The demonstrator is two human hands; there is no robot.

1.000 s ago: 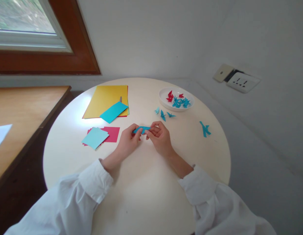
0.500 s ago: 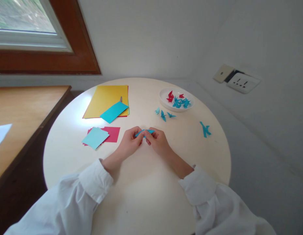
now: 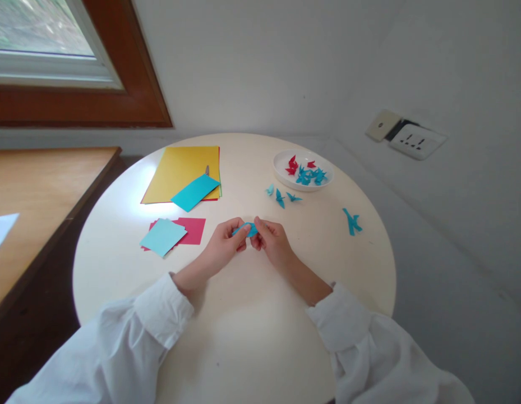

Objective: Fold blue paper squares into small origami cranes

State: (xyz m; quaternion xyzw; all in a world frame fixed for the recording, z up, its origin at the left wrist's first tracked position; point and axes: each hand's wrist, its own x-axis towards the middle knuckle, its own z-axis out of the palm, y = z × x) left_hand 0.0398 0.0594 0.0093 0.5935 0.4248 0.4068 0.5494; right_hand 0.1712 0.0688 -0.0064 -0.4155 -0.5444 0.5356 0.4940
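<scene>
A small folded piece of blue paper (image 3: 251, 230) is pinched between my two hands, just over the middle of the round table. My left hand (image 3: 227, 240) grips its left side, thumb on top. With thumb and fingers closed, my right hand (image 3: 275, 241) holds its right side. The fingers hide part of the paper, so its exact folded form cannot be made out. Beyond my hands lie two blue paper cranes (image 3: 280, 198) and a pale blue folded piece (image 3: 270, 190).
A white dish (image 3: 277, 171) at the back right holds red and blue cranes. Blue paper strips (image 3: 351, 222) lie at the right. Left are pale blue squares (image 3: 162, 238), pink paper (image 3: 194, 231), yellow sheets (image 3: 176, 168) and a blue rectangle (image 3: 195, 192).
My right thumb has lifted from the front of the folded paper and shifted slightly up and right, showing more of the blue. My left hand has stayed nearly in place.
</scene>
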